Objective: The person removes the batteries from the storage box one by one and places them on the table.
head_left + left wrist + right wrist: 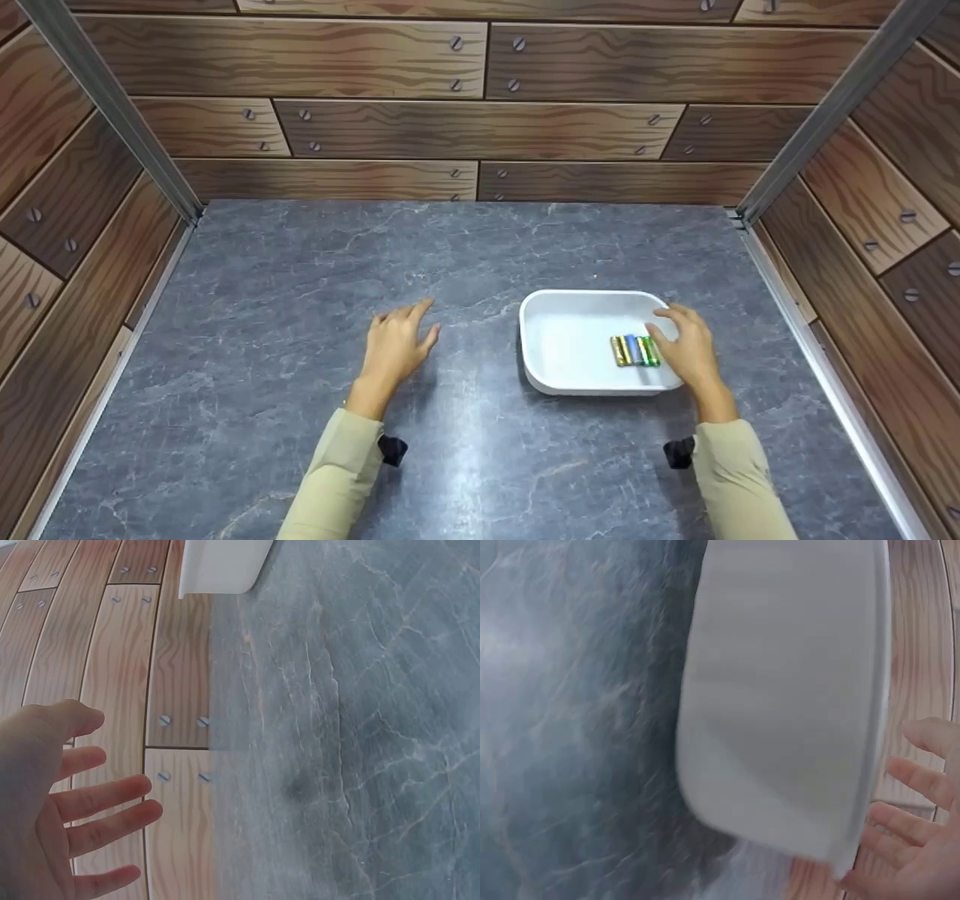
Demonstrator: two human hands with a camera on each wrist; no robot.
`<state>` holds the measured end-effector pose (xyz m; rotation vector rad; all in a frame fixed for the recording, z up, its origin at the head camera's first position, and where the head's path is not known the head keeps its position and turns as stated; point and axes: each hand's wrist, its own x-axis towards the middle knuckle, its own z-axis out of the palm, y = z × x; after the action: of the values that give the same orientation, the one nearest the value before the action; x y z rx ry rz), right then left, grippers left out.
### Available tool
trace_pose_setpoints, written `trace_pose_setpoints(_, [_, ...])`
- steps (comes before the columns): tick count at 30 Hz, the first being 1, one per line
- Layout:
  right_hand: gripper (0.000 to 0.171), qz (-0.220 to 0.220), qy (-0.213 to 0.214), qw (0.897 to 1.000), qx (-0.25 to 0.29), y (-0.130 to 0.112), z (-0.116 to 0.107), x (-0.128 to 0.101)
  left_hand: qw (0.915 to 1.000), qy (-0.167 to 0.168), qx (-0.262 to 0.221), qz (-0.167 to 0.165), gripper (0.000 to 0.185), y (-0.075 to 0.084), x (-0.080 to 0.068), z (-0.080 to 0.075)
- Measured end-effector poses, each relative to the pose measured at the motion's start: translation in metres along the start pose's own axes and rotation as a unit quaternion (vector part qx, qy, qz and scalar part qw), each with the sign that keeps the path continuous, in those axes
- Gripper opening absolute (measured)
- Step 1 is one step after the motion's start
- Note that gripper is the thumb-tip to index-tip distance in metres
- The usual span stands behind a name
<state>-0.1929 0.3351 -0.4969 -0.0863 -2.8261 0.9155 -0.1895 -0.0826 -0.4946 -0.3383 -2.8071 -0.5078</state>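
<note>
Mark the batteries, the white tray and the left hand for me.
batteries [634, 350], head view, middle of the row lying in the tray.
white tray [570, 304], head view, bare far rim.
left hand [395, 347], head view, back of the hand, over the grey tabletop.

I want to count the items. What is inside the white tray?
Inside the white tray lies a row of small batteries, side by side near its right wall. The right hand covers that end, so anything beneath it is hidden.
</note>
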Motion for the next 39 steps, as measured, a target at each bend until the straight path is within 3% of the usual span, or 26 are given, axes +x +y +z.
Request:
trace_pose_setpoints(6, [0.034, 0.027, 0.004, 0.999, 0.034, 0.019, -0.002, -0.002, 0.9998, 0.018, 0.003, 0.011, 0.042, -0.001, -0.002, 0.004])
trace_pose_setpoints(18, [0.043, 0.038, -0.032, 0.992, 0.118, 0.047, -0.004, -0.009, 1.0000, 0.006, -0.002, 0.005, 0.043, -0.002, -0.002, 0.005])
trace_pose_setpoints(25, [0.048, 0.045, -0.081, 0.974, 0.209, 0.062, -0.003, -0.014, 0.9998, 0.015, -0.004, 0.012, 0.042, -0.001, -0.004, 0.006])
trace_pose_setpoints(32, [0.044, 0.082, -0.089, 0.938, 0.324, 0.067, 0.000, -0.019, 0.9992, 0.035, -0.012, 0.017, 0.041, 0.000, -0.007, 0.009])
trace_pose_setpoints(35, [0.046, 0.080, -0.099, 0.927, 0.354, 0.066, 0.002, -0.020, 0.9990, 0.035, -0.023, 0.017, 0.040, 0.001, -0.007, 0.011])
trace_pose_setpoints(39, [0.054, 0.084, -0.117, 0.921, 0.362, 0.062, 0.004, -0.019, 0.9982, 0.030, -0.046, 0.023, 0.036, 0.004, -0.008, 0.013])
